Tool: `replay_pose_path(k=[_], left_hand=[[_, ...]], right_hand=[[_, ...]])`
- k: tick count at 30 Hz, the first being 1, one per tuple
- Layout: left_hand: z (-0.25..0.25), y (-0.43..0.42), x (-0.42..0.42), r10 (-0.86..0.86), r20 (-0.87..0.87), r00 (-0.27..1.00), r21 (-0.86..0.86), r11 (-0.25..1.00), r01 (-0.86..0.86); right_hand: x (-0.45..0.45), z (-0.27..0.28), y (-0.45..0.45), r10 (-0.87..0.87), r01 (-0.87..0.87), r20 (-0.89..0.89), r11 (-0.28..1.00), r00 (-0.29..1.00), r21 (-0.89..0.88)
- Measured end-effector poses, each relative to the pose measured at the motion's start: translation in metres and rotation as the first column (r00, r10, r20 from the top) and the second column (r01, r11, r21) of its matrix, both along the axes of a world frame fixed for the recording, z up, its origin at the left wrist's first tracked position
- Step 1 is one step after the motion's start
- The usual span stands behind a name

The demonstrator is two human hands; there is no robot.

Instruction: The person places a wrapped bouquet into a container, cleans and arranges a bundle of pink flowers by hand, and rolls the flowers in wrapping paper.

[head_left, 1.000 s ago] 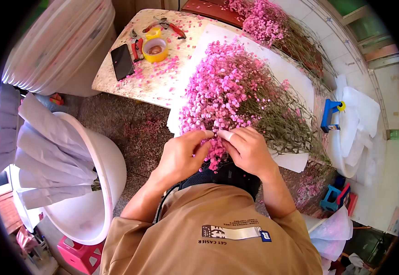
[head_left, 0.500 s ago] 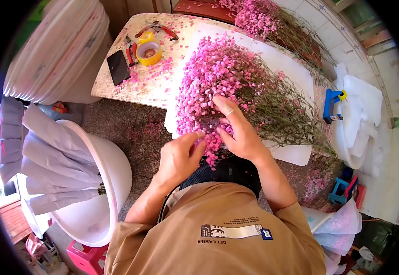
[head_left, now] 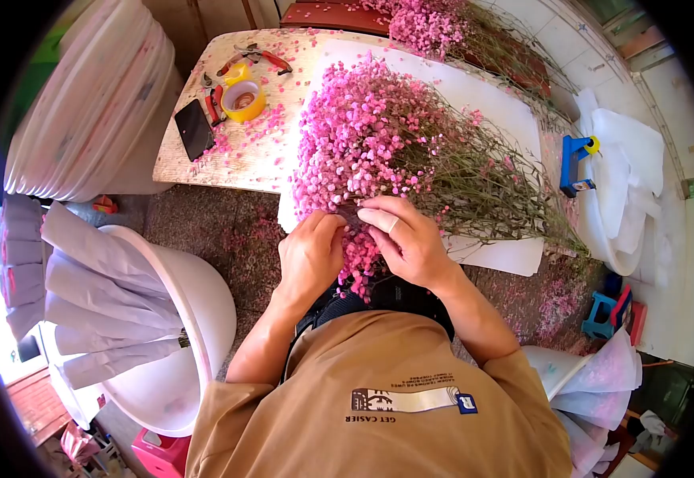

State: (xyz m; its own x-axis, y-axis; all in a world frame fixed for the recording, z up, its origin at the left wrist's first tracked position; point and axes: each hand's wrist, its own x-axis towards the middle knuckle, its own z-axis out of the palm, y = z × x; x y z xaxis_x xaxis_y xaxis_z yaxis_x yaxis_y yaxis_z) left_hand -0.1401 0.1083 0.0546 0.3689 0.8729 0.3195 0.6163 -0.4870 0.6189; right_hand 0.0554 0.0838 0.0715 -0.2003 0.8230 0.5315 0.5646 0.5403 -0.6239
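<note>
A large bunch of pink dried baby's breath [head_left: 363,127] lies on white paper, its green-brown stems [head_left: 506,183] fanning to the right. At its near edge, my left hand [head_left: 311,253] is closed, thumb and fingertips pinching among the pink blossoms. My right hand [head_left: 410,247] is beside it, its fingers bent together at the same flowers; a pale wrap covers one finger, with a ring-like band. A cluster of pink blossoms [head_left: 359,259] hangs between the two hands. What exactly sits in the fingertips is partly hidden by the fingers.
On the table [head_left: 259,167] lie a phone [head_left: 195,129], a tape roll [head_left: 243,102] and red-handled cutters [head_left: 271,59]. A white tub [head_left: 211,311] with grey-wrapped bundles stands left, near stacked white tubs [head_left: 92,103]. A blue tape dispenser [head_left: 576,167] is at right. More pink flowers [head_left: 430,28] lie behind.
My right hand has drawn back toward my body, and its fingers have come together from a looser spread. My left hand has risen slightly. The view has shifted a little.
</note>
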Motion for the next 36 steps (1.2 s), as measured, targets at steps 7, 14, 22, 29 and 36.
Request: replay_pose_path(k=[7, 14, 22, 29, 36], left_hand=[[-0.002, -0.016, -0.009, -0.076, 0.128, 0.989, 0.176, 0.983, 0.052], [-0.007, -0.025, -0.015, 0.135, 0.348, 0.928, -0.182, 0.981, -0.075], [-0.006, -0.019, -0.021, 0.114, 0.181, 0.977, -0.477, 0.879, -0.014], [0.018, -0.015, -0.021, 0.226, 0.285, 0.932, -0.522, 0.852, -0.047], [0.019, 0.003, 0.006, -0.142, -0.058, 0.988, -0.086, 0.987, 0.137]], right_hand=[[0.008, -0.003, 0.006, 0.074, -0.051, 0.392, 0.996, 0.917, -0.068], [0.01, -0.005, 0.008, 0.044, -0.042, 0.271, 0.999, 0.961, -0.01], [0.01, -0.009, 0.011, -0.105, 0.101, -0.043, 0.991, 0.994, -0.084], [0.014, -0.002, 0.009, -0.027, 0.038, 0.134, 0.996, 0.991, -0.083], [0.012, 0.0, 0.009, 0.021, -0.048, 0.399, 0.997, 0.917, 0.058]])
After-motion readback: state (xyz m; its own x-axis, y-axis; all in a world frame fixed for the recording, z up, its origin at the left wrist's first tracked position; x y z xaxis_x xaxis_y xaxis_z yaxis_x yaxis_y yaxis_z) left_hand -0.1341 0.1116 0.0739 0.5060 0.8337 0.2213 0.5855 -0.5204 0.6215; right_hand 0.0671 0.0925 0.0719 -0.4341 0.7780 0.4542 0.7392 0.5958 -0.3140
